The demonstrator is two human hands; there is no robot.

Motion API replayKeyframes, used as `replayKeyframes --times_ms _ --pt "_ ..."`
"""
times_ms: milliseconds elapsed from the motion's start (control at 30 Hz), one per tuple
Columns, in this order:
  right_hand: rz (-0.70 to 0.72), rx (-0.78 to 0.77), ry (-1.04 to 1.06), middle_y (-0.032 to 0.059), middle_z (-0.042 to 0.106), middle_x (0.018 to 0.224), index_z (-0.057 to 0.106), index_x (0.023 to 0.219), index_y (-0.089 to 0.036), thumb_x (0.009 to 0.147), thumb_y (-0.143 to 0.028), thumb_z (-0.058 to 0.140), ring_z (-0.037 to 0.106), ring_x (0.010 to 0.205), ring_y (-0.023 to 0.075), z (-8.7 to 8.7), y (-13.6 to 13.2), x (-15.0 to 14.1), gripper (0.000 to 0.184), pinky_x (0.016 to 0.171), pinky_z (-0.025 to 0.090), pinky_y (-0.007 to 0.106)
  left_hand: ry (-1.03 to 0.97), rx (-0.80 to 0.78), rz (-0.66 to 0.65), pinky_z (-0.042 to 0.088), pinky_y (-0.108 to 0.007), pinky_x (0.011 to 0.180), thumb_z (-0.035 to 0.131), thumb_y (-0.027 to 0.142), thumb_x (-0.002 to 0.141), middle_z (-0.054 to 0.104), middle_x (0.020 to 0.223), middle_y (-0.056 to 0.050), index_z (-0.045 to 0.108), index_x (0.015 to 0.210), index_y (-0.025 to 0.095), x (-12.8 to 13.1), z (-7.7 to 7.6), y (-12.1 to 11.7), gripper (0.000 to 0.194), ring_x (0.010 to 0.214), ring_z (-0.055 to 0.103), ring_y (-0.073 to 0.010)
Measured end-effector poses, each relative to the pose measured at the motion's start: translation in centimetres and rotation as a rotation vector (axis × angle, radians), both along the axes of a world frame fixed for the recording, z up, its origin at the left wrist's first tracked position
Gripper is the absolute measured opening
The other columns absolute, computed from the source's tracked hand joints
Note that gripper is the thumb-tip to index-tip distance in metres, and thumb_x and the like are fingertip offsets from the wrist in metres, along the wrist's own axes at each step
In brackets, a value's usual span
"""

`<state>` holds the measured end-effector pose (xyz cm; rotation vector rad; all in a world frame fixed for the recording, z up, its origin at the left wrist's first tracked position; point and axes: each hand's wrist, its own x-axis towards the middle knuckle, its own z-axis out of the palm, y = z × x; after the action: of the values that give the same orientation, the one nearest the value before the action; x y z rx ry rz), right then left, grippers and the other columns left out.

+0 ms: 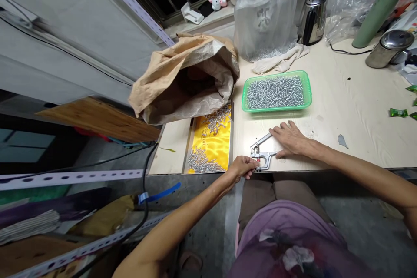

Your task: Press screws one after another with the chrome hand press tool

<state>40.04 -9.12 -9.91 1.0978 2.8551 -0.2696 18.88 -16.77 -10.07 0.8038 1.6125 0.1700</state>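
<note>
A pair of grey metal press pliers (267, 159) with a coil spring lies at the front edge of the table. My right hand (291, 140) is closed on its handles, fingers on the upper one and thumb by the lower. At the jaw end, my left hand (243, 167) pinches with fingertips; whatever sits between them is too small to make out. A bit of red shows in the jaw beside those fingers. Beyond the pliers stands a green plastic basket (309, 91) full of small silvery metal pieces. To the left, more such pieces (203, 161) lie on a yellow sheet (208, 140) in a shallow recess.
A large open brown sack (156, 82) leans over the recess. Behind the basket are a white cloth (283, 60), a clear plastic bag (263, 13) and a steel kettle (315, 17). A steel pot (387, 47) and green wrapped sweets (398, 113) are at right.
</note>
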Motion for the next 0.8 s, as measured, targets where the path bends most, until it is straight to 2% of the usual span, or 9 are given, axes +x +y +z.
replayKeyframes --times_ms 100,167,267,367,433,533,633,700,800 --pt "-0.028 0.002 -0.022 0.0157 0.061 0.109 0.055 0.119 -0.011 0.069 -0.057 0.071 0.048 0.101 0.0315 0.3 -0.6 -0.2 0.070 0.086 0.030 0.042 0.022 0.009 -0.053 0.035 -0.017 0.038 0.072 0.035 0.072 0.048 0.048 0.007 0.059 0.064 0.012 -0.2 0.0 -0.1 0.028 0.036 0.040 -0.0032" --pt "-0.044 0.003 -0.023 0.0143 0.061 0.104 0.059 0.110 -0.011 0.072 -0.053 0.071 0.048 0.099 0.0299 0.5 -1.0 -0.3 0.058 0.084 0.030 0.040 0.115 0.068 -0.155 0.039 -0.019 0.042 0.067 0.038 0.077 0.050 0.050 0.005 0.059 0.063 0.012 -0.5 0.2 -0.3 0.031 0.039 0.044 -0.0051" --pt "-0.062 0.006 0.014 0.0126 0.061 0.101 0.060 0.101 -0.013 0.076 -0.046 0.070 0.049 0.096 0.0270 0.8 -1.8 -0.5 0.043 0.079 0.031 0.036 0.378 0.430 -0.351 0.046 -0.023 0.057 0.058 0.036 0.084 0.058 0.062 -0.001 0.063 0.068 0.013 -0.7 0.5 -0.7 0.029 0.059 0.056 -0.0116" --pt "-0.106 -0.026 0.033 0.0127 0.060 0.102 0.060 0.101 -0.012 0.078 -0.042 0.070 0.049 0.096 0.0261 1.0 -2.6 -0.5 0.040 0.078 0.034 0.034 0.504 0.851 -0.557 0.049 -0.032 0.079 0.060 0.033 0.085 0.065 0.093 -0.007 0.065 0.095 0.017 0.3 0.4 -0.5 0.020 0.090 0.060 -0.0199" --pt "-0.116 -0.053 0.046 0.0131 0.059 0.104 0.058 0.105 -0.011 0.076 -0.040 0.072 0.049 0.097 0.0262 1.2 -2.9 -0.3 0.043 0.078 0.036 0.034 0.506 0.980 -0.704 0.047 -0.039 0.091 0.066 0.032 0.081 0.061 0.116 -0.011 0.058 0.113 0.017 1.3 0.0 0.3 0.036 0.107 0.055 -0.0244" --pt "-0.074 -0.062 0.096 0.0121 0.058 0.106 0.054 0.112 -0.012 0.073 -0.034 0.074 0.050 0.096 0.0253 1.3 -3.3 0.2 0.048 0.079 0.040 0.034 0.492 1.008 -0.891 0.042 -0.043 0.099 0.070 0.030 0.077 0.052 0.131 -0.014 0.047 0.127 0.016 2.6 -0.5 2.0 0.057 0.117 0.049 -0.0268" --pt "-0.119 -0.056 0.081 0.0120 0.058 0.104 0.055 0.112 -0.012 0.072 -0.033 0.075 0.050 0.096 0.0262 1.4 -3.5 0.2 0.050 0.078 0.042 0.035 0.502 0.941 -1.013 0.043 -0.042 0.098 0.069 0.031 0.077 0.054 0.126 -0.013 0.042 0.132 0.016 3.2 -0.3 3.3 0.063 0.112 0.051 -0.0266" --pt "-0.164 -0.056 0.036 0.0129 0.059 0.100 0.057 0.108 -0.011 0.073 -0.033 0.074 0.051 0.096 0.0273 1.4 -3.6 0.0 0.044 0.076 0.042 0.035 0.527 0.891 -1.066 0.044 -0.041 0.094 0.068 0.033 0.078 0.056 0.119 -0.012 0.043 0.130 0.015 3.3 0.2 3.8 0.060 0.108 0.051 -0.0264" --pt "-0.169 -0.040 0.008 0.0129 0.061 0.096 0.061 0.099 -0.012 0.079 -0.029 0.069 0.052 0.096 0.0265 1.2 -4.1 -0.4 0.027 0.076 0.040 0.034 0.548 0.835 -1.124 0.046 -0.038 0.089 0.066 0.033 0.081 0.058 0.108 -0.010 0.052 0.121 0.016 3.5 0.9 3.9 0.046 0.104 0.051 -0.0257"
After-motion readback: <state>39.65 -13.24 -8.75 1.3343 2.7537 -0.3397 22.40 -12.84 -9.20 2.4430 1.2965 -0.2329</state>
